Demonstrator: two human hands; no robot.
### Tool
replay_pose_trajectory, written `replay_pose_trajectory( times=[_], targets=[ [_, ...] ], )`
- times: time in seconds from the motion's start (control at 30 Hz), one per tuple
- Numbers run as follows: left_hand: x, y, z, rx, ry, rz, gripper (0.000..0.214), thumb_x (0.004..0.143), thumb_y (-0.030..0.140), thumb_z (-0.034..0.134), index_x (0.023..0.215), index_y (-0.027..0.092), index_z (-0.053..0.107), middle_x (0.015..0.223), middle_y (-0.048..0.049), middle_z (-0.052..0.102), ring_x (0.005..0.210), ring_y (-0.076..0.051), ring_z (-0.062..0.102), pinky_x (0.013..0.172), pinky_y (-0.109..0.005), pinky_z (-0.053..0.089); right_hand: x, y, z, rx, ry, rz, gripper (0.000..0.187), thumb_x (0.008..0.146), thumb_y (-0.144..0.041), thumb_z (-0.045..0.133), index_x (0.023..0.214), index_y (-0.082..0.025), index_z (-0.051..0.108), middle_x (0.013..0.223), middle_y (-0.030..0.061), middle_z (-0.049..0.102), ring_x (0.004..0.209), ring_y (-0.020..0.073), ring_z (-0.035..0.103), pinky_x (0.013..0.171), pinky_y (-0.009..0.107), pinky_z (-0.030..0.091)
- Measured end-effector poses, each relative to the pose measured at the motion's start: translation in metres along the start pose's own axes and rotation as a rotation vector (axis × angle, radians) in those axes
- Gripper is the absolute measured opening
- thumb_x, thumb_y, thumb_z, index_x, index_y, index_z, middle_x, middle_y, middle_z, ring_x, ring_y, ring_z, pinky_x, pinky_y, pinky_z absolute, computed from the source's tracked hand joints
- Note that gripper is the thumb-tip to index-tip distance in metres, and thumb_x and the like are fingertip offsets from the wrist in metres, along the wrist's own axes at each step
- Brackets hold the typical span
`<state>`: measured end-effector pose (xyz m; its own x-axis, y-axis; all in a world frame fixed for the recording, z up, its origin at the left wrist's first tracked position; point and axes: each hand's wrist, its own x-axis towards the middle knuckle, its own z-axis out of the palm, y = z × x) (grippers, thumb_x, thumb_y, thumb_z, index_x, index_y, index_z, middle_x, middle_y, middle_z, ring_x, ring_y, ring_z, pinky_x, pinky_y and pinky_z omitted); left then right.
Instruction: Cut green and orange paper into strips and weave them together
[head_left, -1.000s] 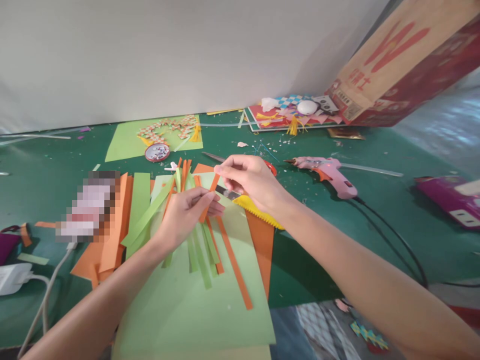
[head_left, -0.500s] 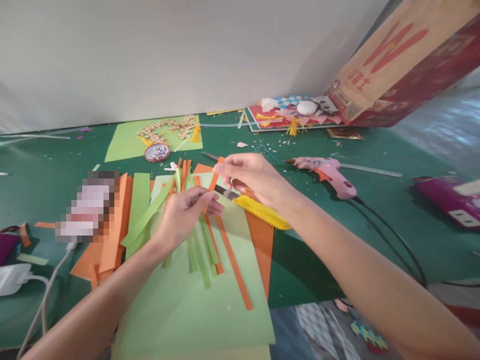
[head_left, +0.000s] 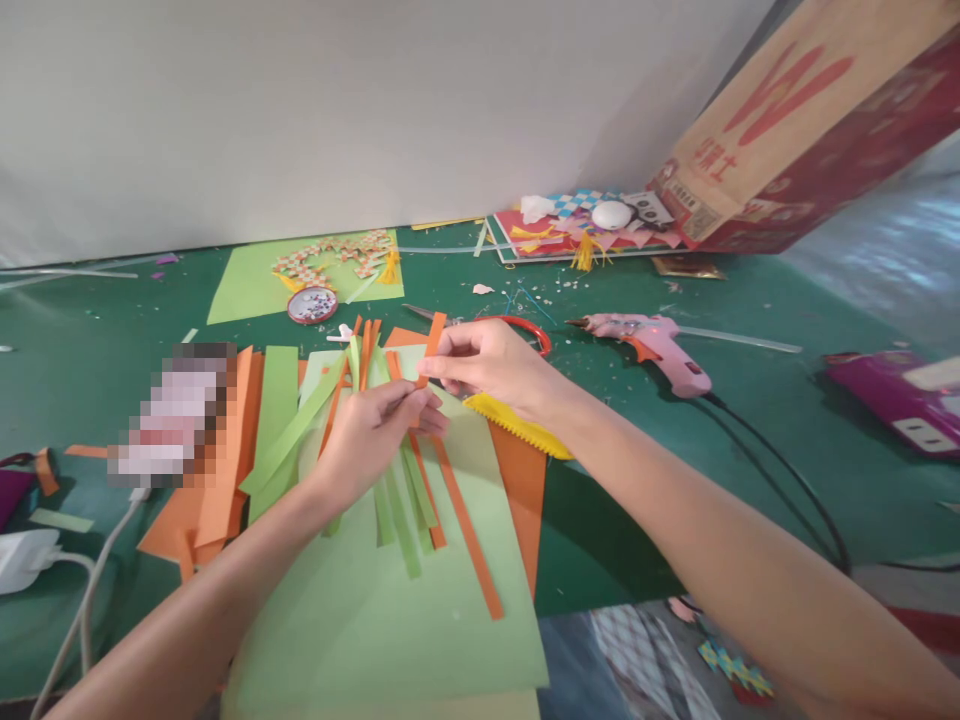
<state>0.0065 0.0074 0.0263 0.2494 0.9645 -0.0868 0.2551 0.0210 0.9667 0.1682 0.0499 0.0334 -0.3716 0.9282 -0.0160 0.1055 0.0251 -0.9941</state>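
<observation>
My left hand [head_left: 371, 432] pinches the lower end of a short orange paper strip [head_left: 430, 345] over a pile of green and orange strips [head_left: 405, 490]. My right hand [head_left: 491, 365] pinches the same strip higher up, so its top sticks out above my fingers. The pile lies on a light green sheet [head_left: 390, 620]. Red-handled scissors [head_left: 525, 328] show just behind my right hand, and a yellow serrated piece [head_left: 517, 425] lies under my right wrist.
A pink glue gun [head_left: 660, 345] with a black cord lies to the right on the green mat. Orange and green sheets [head_left: 240, 440] are stacked left. A small round tin [head_left: 313, 304], a woven paper piece, a cardboard box [head_left: 795, 130] and craft scraps sit farther back. White charger at left.
My right hand slid down and slightly back toward my left hand along the orange strip, baring the strip's top end and the red scissor handle. My left hand barely moved.
</observation>
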Motion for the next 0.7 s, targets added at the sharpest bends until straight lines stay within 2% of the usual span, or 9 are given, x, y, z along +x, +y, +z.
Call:
replay_pose_trajectory(
  times=[0.47,0.7],
  targets=[
    [-0.0001,0.0008,0.0,-0.048,-0.041,-0.008,0.024,0.088,0.034,0.052,0.079,0.016,0.063,0.079,-0.0079,0.075,0.073,-0.02,0.073,0.075,-0.033,0.059,0.0002,0.0025,0.0007,0.019,-0.003,-0.015,0.03,0.07,-0.034,0.077,0.056,-0.016,0.056,0.048,-0.0059,0.049,0.045,0.0045,0.04,0.045,0.023,0.029],
    [0.0003,-0.0001,-0.0009,-0.051,-0.033,0.008,0.026,0.087,0.038,0.054,0.082,0.014,0.065,0.082,-0.0079,0.075,0.074,-0.019,0.073,0.076,-0.029,0.059,0.0011,0.004,0.0017,-0.007,-0.024,-0.04,0.031,0.071,-0.033,0.076,0.055,-0.015,0.055,0.05,-0.0055,0.049,0.047,0.0042,0.04,0.048,0.023,0.03]
  ],
)
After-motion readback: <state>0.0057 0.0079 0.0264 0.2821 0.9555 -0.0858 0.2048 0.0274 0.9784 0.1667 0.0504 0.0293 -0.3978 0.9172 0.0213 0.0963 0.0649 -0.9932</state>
